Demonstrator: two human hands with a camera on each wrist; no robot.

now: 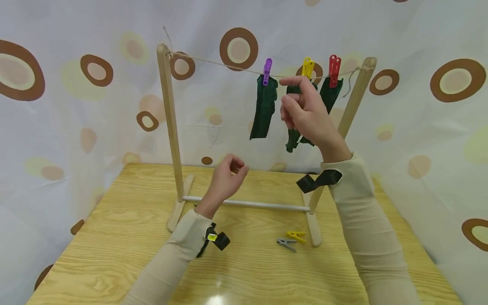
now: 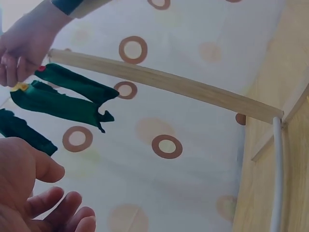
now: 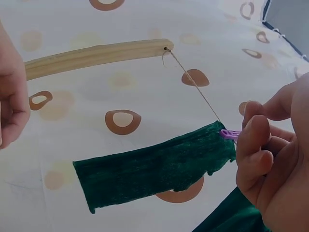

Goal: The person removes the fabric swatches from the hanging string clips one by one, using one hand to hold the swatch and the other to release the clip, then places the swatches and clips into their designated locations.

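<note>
A pale backdrop (image 1: 267, 17) printed with brown, cream and yellow rounds fills the space behind the wood-grained tabletop (image 1: 244, 275). On the tabletop stands a wooden frame (image 1: 170, 123), its two posts rising from flat feet and leaning outward, with a white rod (image 1: 263, 205) joining them low down. Beige sleeves (image 1: 370, 224) reach in from the near side, each with a black band (image 1: 322, 180) at the wrist. The hands are well apart from each other and hold nothing: the right hand (image 1: 306, 110) is raised in front of the middle cloth, index finger pointing left toward the purple clip and the other fingers bent, while the left hand (image 1: 227, 178) is lower, left of the hanging row, with fingers loosely curved. Three dark green cloths hang from a sagging string (image 1: 213, 62) tied between the post tops: a left cloth (image 1: 264, 110), a middle cloth (image 1: 292, 137) partly covered by the right hand, and a right cloth (image 1: 330, 95). A purple clip (image 1: 267, 72), a yellow clip (image 1: 307, 67) and a red clip (image 1: 334, 71) fasten them in that order. A second yellow clip (image 1: 296, 236) and a grey clip (image 1: 286, 243) lie close together on the tabletop, near the frame's right foot.
</note>
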